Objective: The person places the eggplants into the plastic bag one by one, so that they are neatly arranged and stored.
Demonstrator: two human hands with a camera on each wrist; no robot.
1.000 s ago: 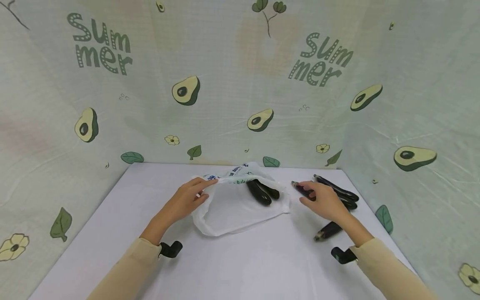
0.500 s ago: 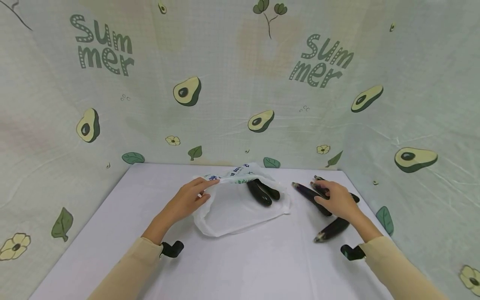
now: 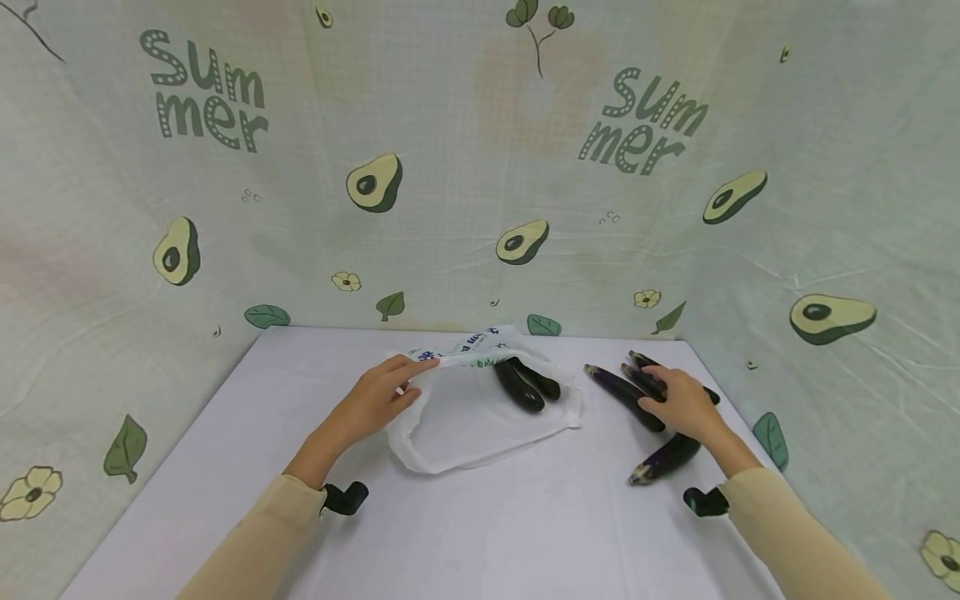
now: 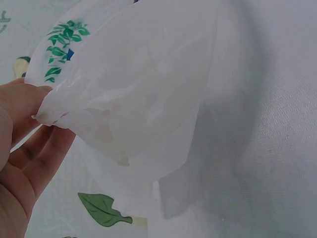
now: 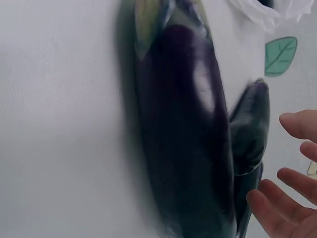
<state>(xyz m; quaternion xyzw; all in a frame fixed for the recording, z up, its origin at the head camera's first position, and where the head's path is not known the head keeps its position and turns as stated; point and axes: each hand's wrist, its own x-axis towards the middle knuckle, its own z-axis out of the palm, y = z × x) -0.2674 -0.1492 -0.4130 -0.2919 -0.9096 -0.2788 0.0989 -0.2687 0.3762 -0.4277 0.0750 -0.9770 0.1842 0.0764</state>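
The thin bag (image 3: 465, 421) could collapse if the left hand's (image 3: 377, 393) pinch slips, and eggplants (image 3: 625, 396) right of the bag could roll if the right hand (image 3: 684, 406), fingers apart, nudges them.

The desk (image 3: 480, 533) has a white top. A thin white bag (image 3: 457, 429) sits on it near the back, around the middle. On the right lie four long, dark eggplants (image 3: 626, 396): two close together at the back, one just beside them nearer the bag, and one in front
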